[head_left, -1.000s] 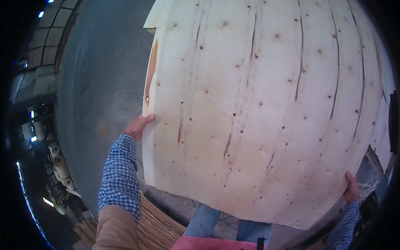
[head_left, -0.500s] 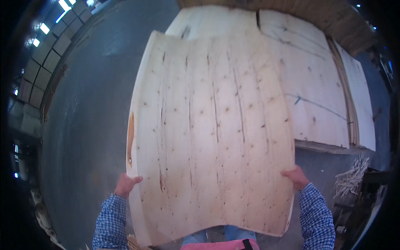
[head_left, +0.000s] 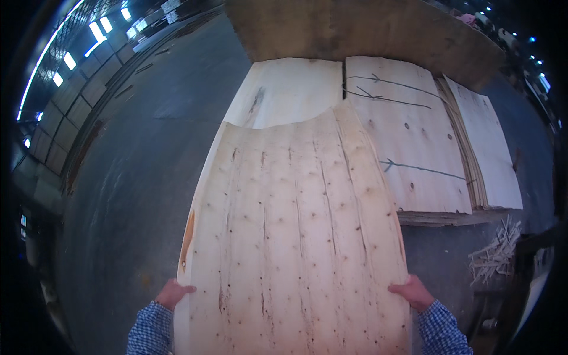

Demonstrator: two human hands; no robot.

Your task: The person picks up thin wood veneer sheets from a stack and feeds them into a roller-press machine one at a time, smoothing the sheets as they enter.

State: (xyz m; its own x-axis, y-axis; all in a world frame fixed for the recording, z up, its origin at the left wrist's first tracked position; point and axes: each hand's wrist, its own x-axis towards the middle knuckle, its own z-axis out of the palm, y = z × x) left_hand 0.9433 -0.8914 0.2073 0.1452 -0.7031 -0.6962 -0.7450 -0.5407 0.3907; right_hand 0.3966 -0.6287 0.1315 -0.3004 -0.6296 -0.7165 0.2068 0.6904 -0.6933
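A large, pale sheet of wood veneer (head_left: 284, 236) with several dark knots and long dark streaks spans the middle of the view, its far edge sagging in a curve. My left hand (head_left: 175, 293) grips its left edge, thumb on top and fingers hidden beneath. On the opposite edge my right hand (head_left: 414, 292) holds it the same way. Beyond its far edge lies another pale sheet (head_left: 290, 86), partly covered by the held one. To the right rests a stack of wood sheets (head_left: 420, 136) with dark arrow-like lines drawn on the top one.
A tall brown wooden panel (head_left: 367, 29) stands behind the stacks. Another pale sheet (head_left: 485, 142) leans along the right side of the stack. Thin wood scraps (head_left: 497, 251) lie heaped on the grey floor (head_left: 136, 195). Pale stacked blocks (head_left: 71, 112) line the far left.
The held veneer sheet has come down and nearer to me, with both hands lower in view. More of the far sheet, the marked stack and the brown panel now shows.
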